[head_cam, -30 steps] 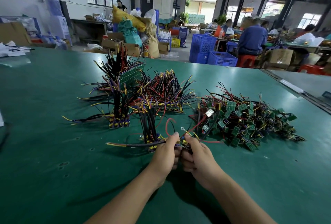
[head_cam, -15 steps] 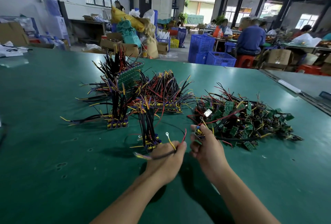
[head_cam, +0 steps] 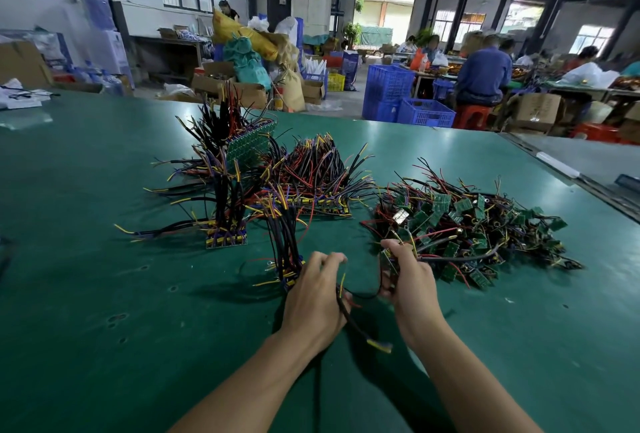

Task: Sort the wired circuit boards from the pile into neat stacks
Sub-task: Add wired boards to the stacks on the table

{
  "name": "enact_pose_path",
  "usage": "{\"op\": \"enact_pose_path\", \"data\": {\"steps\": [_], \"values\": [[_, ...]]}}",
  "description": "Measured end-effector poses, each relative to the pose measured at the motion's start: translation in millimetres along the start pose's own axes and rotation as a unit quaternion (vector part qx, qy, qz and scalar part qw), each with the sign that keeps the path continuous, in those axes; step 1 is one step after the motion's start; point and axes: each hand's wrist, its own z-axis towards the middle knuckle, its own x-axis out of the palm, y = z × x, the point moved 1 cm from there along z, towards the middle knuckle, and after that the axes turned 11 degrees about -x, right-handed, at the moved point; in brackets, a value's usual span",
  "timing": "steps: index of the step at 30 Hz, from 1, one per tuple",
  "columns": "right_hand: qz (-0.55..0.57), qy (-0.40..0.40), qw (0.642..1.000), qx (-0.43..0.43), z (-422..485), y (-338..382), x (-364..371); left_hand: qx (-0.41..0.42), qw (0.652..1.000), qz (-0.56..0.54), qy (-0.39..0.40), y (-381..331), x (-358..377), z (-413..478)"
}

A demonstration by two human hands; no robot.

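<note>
Sorted stacks (head_cam: pixel 227 238) stand on the green table (head_cam: pixel 86 294) at my left. My left hand (head_cam: pixel 313 297) pinches a black wire (head_cam: pixel 356 327), fingers loosely curled beside the nearest stack (head_cam: pixel 289 270). My right hand (head_cam: pixel 410 282) clamps a wired board (head_cam: pixel 388 264) at the tangled pile (head_cam: pixel 467 224).

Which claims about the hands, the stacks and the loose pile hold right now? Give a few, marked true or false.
1. The right hand grips a small circuit board at the near edge of the loose pile. True.
2. The loose pile lies left of the sorted stacks. False: it lies to their right.
3. The left hand holds a black wire whose yellow and blue tips trail toward the person. True.
4. The table has a bare wooden top. False: the surface is green.
</note>
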Motion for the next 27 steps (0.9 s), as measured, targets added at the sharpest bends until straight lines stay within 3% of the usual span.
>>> {"op": "enact_pose_path", "data": {"steps": [3, 7, 10, 15, 20, 24, 27], "values": [[-0.047, -0.012, 0.997, -0.057, 0, 4, -3, -0.018, 1.000, -0.019, 0.011, -1, -2, 1], [-0.017, 0.039, 0.991, -0.130, 4, 5, -6, 0.014, 0.998, -0.067, 0.013, -1, -8, 3], [-0.039, 0.062, 0.987, -0.141, 9, 6, -11, 0.021, 0.995, -0.091, 0.022, 2, -11, 6], [0.022, 0.097, 0.987, -0.125, 13, 5, -12, 0.044, 0.997, -0.051, 0.036, 5, -10, 5], [0.002, 0.159, 0.981, -0.109, 5, 5, -8, -0.002, 0.983, -0.181, -0.006, -7, -15, 0], [-0.089, 0.204, 0.962, -0.158, -1, 6, -7, -0.108, 0.934, -0.338, 0.036, -12, -17, 0], [-0.138, 0.228, 0.943, -0.198, -5, 8, -5, -0.137, 0.916, -0.370, 0.070, -13, -21, 0]]}}
